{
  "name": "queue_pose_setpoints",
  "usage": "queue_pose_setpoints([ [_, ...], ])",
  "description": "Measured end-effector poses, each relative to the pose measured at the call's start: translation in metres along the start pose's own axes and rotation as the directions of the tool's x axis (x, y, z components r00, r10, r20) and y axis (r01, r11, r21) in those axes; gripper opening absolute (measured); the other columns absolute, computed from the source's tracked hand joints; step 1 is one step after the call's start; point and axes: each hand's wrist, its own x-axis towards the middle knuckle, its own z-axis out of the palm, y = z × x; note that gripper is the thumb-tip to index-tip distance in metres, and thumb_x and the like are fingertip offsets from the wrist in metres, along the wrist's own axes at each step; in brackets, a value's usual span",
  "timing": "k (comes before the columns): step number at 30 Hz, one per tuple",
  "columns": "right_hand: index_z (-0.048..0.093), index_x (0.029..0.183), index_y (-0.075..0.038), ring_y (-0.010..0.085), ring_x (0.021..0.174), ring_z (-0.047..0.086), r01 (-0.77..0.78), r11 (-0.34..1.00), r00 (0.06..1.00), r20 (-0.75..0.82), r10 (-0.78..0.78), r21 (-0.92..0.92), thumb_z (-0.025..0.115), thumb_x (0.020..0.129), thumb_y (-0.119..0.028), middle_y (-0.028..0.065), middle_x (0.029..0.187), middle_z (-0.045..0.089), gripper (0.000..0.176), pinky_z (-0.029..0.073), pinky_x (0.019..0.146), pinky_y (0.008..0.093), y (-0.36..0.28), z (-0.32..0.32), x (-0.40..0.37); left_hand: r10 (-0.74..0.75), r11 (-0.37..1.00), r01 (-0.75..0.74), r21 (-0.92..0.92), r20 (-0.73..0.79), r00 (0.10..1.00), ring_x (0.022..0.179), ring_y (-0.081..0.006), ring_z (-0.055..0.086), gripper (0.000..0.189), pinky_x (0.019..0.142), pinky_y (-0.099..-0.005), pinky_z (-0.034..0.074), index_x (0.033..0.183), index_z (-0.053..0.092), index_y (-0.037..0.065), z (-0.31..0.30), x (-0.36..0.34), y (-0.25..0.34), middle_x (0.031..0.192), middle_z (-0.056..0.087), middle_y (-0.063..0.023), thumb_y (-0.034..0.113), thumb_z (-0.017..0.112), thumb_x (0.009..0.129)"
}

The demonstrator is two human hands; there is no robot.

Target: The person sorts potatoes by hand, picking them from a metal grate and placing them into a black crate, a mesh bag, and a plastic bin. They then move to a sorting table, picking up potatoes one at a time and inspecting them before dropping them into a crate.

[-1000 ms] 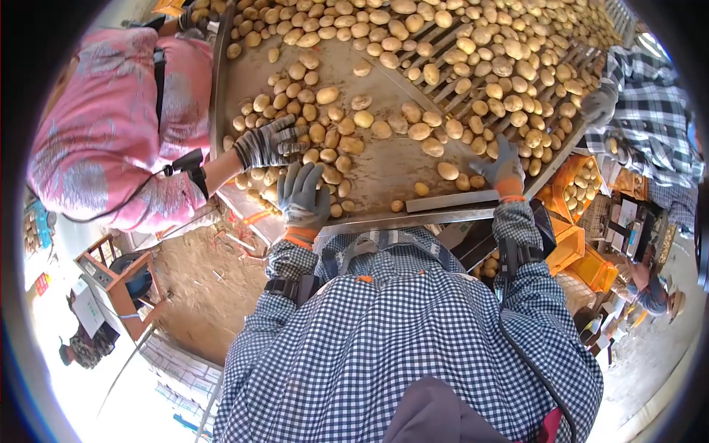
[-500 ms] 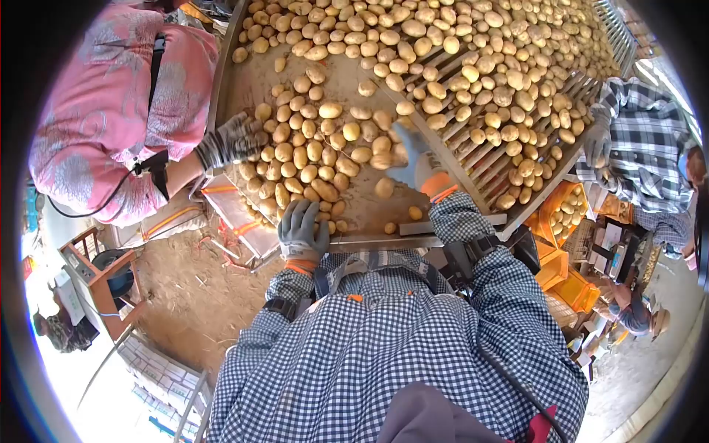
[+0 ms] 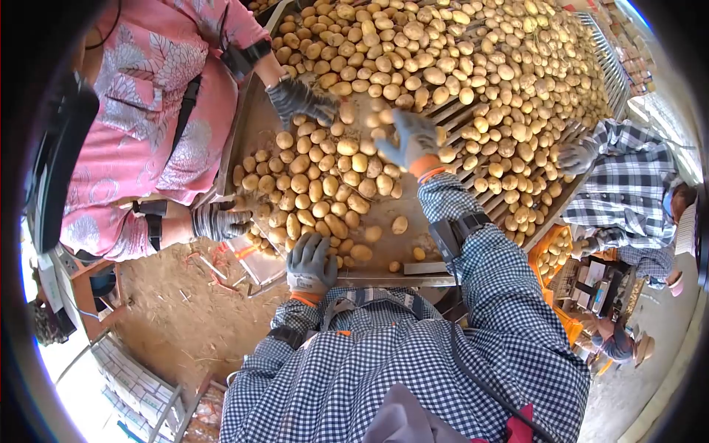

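Potatoes (image 3: 325,184) heaped loose mid-desk. Right hand (image 3: 412,139) reaches over them toward the desk's far side, fingers spread, gripping nothing. Left hand (image 3: 310,264) lies flat and open on the desk's (image 3: 384,280) near rim. Looks like the sorting step; a pick calls for fingers closing on one potato among tight neighbours. Co-worker's gloved hand (image 3: 299,100) at the desk's left edge crowds that spot. Slatted rollers (image 3: 456,117) on the desk's right.

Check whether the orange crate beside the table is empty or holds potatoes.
Holds potatoes: several pale potatoes lie inside the orange crate; how full it is cannot be told.
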Motion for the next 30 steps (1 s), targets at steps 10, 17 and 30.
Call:
queue_pose_setpoints([
  [10,0.049,0.143,-0.023,0.0331,0.139,0.039,-0.576,0.815,0.731,-0.485,0.48,-0.06,0.046,0.091,-0.058,0.0106,0.155,0.037,0.062,0.037,0.107,0.0567,0.12,-0.015,0.093,0.004,1.0,-0.004,-0.009,0.004,1.0,0.117,-0.0303,0.057,0.037,0.094,-0.0458,0.049,0.11,0.068,0.01,0.003,0.0,-0.006,0.118,0.063,-0.0084,0.022,0.068,0.075],
  [17,0.048,0.144,-0.024,0.0363,0.137,0.041,-0.474,0.877,0.868,-0.211,0.449,-0.081,0.065,0.086,-0.045,0.01,0.16,0.024,0.064,0.041,0.109,0.0493,0.101,-0.016,0.07,0.014,1.0,-0.015,0.009,0.012,1.0,0.118,-0.0332,0.055,0.041,0.096,-0.0461,0.048,0.112,0.066,0.009,0.002,0.003,-0.004,0.118,0.061,-0.0107,0.022,0.071,0.072],
  [30,0.062,0.125,-0.016,0.038,0.121,0.052,-0.443,0.892,0.874,-0.175,0.453,0.093,0.074,0.08,-0.042,0.0185,0.136,0.049,0.053,0.049,0.099,0.0448,0.108,-0.011,0.069,-0.021,0.986,0.027,-0.164,0.036,0.999,0.097,-0.0382,0.063,0.024,0.084,-0.0502,0.049,0.094,0.072,0.006,-0.001,0.012,0.016,0.104,0.068,-0.0157,0.016,0.073,0.072],
])
